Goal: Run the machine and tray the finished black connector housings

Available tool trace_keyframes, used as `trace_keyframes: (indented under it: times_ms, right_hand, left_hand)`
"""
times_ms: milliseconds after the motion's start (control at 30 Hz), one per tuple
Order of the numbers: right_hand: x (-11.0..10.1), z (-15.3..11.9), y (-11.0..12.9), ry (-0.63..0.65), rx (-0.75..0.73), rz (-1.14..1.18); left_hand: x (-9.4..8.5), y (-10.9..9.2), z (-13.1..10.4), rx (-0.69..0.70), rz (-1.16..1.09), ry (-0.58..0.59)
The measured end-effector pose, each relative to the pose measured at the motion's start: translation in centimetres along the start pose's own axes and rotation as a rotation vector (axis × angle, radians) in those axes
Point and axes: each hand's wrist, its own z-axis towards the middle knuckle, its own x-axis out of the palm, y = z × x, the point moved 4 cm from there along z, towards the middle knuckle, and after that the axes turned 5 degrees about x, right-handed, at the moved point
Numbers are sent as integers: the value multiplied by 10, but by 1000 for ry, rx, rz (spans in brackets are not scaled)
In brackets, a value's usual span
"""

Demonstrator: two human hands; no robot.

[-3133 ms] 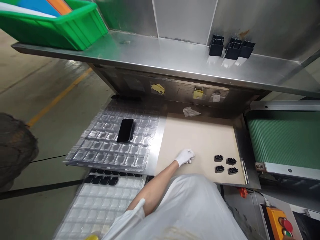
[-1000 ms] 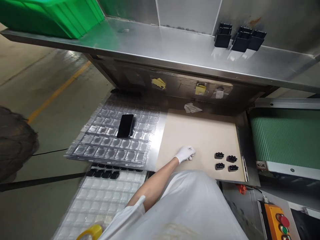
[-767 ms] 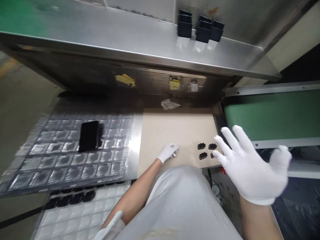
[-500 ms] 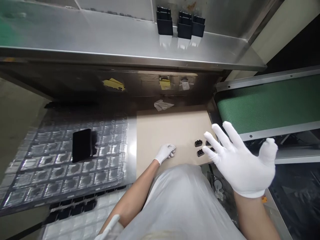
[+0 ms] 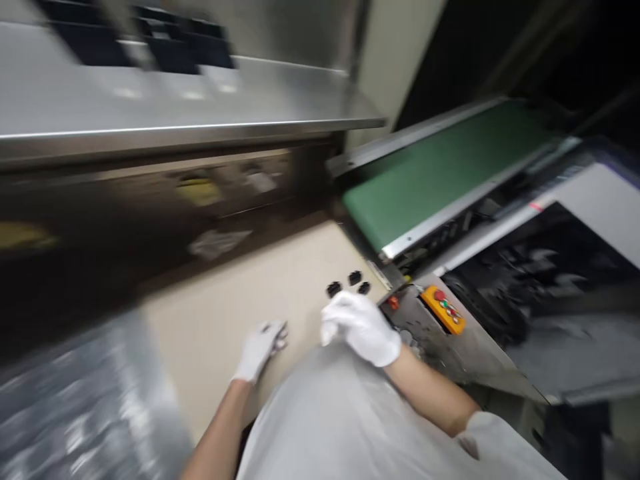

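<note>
Black blocks point(image 5: 355, 277), 3 visible, sit on the beige mat point(image 5: 225, 300) near its conveyor point(image 5: 420, 175) end. Right hand point(image 5: 357, 325), fingers bent, is just beside them; left hand point(image 5: 261, 345), loosely curled, is over the mat. Grip in either: cannot tell. Step judged: block handling; a pick would call for a fingertip pinch.

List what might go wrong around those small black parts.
The gloved right hand appears close to the small black parts and might knock one over. They also sit near the right edge of the tan mat, so a bumped one could slide off it.
</note>
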Motion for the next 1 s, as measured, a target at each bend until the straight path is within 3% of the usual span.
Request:
trace_keyframes:
  times_ms: [67, 200, 367, 533, 600, 733, 800, 900, 1000]
  right_hand:
    - [-8, 7, -20, -23, 106, -3]
    - [-31, 0, -43, -108, 197, 58]
    - [-54, -26, -54, -222, 180, -37]
    - [-76, -31, -59, -321, 210, -152]
    - [-78, -33, -54, -275, 221, -296]
    - [-81, -39, -38, -140, 132, -866]
    - [-90, -42, -33, -89, 101, -1044]
    - [-116, -45, -31, -42, 139, -1109]
    - [-151, -45, -27, -31, 127, -1153]
  left_hand:
    - [-7, 5, 7, -12, 19, -55]
    - [-9, 16, 23, -56, 82, -47]
    - [-9, 21, 21, -47, 71, -56]
    - [-7, 10, 17, -82, 101, -59]
    - [-2, 4, 13, -83, 81, -91]
    - [10, -1, 6, -80, 12, -155]
    - [12, -3, 6, -73, -2, -204]
    - [23, -24, 3, -26, -10, -280]
    - [63, -85, -6, 163, 19, -310]
